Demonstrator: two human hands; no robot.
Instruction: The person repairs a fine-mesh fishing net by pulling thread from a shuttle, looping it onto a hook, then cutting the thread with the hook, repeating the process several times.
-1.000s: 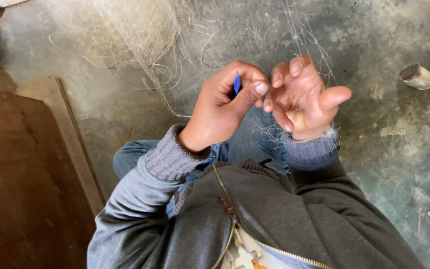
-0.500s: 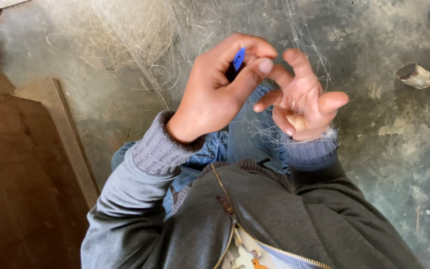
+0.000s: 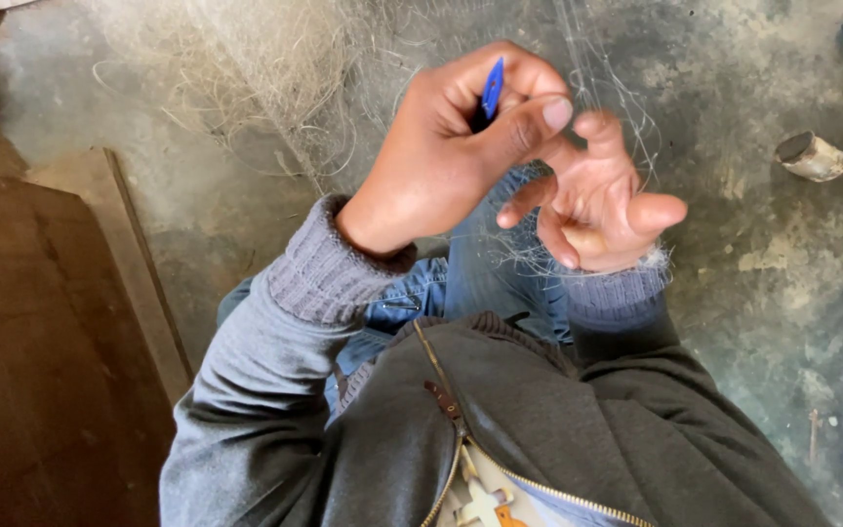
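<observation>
Left hand [image 3: 446,146] raised, pinching blue needle [image 3: 491,90]

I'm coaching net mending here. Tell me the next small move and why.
Probably draw the blue needle in the left hand up and away, tightening the thread. The right hand is spread open with fine net strands over its fingers, holding the mesh.

Upper body: dark grey zip jacket [image 3: 558,429] with a brass-coloured zipper [image 3: 539,483] at lower centre. Sleeves [image 3: 246,390]: grey, ending in ribbed knit cuffs [image 3: 319,268]. Legs: blue jeans [image 3: 461,283], centre frame. Both hands [image 3: 441,156] bare, no gloves.
</observation>
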